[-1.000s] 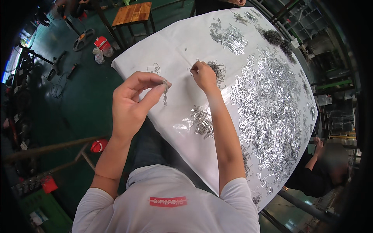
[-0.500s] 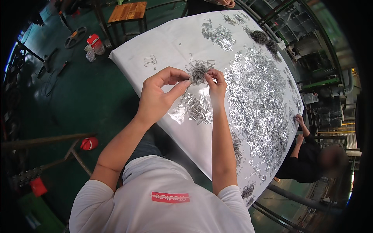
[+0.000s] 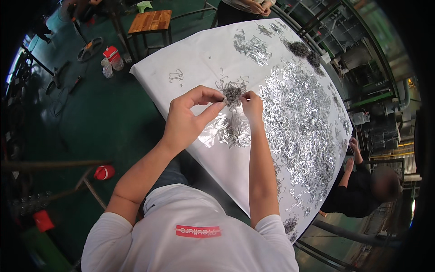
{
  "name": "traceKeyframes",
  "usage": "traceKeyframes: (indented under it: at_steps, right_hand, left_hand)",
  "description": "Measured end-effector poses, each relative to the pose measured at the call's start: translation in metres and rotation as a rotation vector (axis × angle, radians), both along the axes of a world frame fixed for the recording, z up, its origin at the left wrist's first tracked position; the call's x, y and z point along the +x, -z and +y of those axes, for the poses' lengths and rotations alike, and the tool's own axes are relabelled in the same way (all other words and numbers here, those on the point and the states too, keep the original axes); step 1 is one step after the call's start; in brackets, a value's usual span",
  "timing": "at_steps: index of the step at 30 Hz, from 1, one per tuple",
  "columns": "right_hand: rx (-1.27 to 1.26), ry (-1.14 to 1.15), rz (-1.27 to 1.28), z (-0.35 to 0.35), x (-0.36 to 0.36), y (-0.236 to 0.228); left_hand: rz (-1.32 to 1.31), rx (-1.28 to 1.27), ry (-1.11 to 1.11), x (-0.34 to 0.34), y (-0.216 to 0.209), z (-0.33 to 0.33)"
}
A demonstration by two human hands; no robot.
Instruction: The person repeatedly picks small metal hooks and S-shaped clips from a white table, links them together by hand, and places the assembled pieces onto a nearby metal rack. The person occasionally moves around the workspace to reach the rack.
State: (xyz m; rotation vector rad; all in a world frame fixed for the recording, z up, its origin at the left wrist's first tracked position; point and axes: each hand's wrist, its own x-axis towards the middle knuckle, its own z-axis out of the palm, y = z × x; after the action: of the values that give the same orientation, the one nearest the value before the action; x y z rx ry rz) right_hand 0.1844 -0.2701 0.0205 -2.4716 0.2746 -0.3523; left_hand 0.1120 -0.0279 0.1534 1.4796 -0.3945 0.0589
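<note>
My left hand [image 3: 188, 117] and my right hand [image 3: 252, 105] meet above the white table [image 3: 199, 59], both pinching a small tangled bundle of metal wire clips [image 3: 233, 94]. Below the hands lies a clear plastic bag with clips in it [image 3: 226, 130]. A broad spread of loose silver clips [image 3: 299, 113] covers the table to the right of my right hand.
Smaller clip heaps [image 3: 250, 45] and darker heaps [image 3: 304, 52] lie at the far side. A person in black [image 3: 362, 190] sits at the right edge; another person [image 3: 244, 9] stands at the far end. A wooden stool [image 3: 152, 21], bottles [image 3: 110, 59] and a red cap [image 3: 104, 172] are on the green floor.
My hands have come together from apart; both now pinch the clip bundle over the plastic bag. The view has shifted slightly.
</note>
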Motion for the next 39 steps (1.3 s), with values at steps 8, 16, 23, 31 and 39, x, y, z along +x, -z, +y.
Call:
traceKeyframes:
  at_steps: [8, 16, 23, 31, 39]
  right_hand:
    - [1.216, -0.186, -0.322, 0.069, -0.103, -0.122]
    - [1.408, -0.199, -0.297, 0.087, -0.127, -0.146]
    - [1.318, -0.079, -0.485, 0.088, -0.125, -0.143]
    - [1.171, -0.158, -0.719, 0.075, -0.131, -0.156]
    - [1.157, -0.136, -0.772, 0.061, -0.130, -0.156]
  left_hand:
    - [-0.018, 0.037, 0.046, -0.008, -0.004, -0.004]
    - [-0.122, 0.085, 0.019, -0.020, -0.011, -0.016]
    - [-0.183, 0.077, 0.030, -0.017, -0.003, -0.029]
    - [-0.041, 0.411, 0.010, 0.059, 0.102, -0.042]
    - [-0.254, 1.031, 0.052, 0.063, 0.196, -0.084]
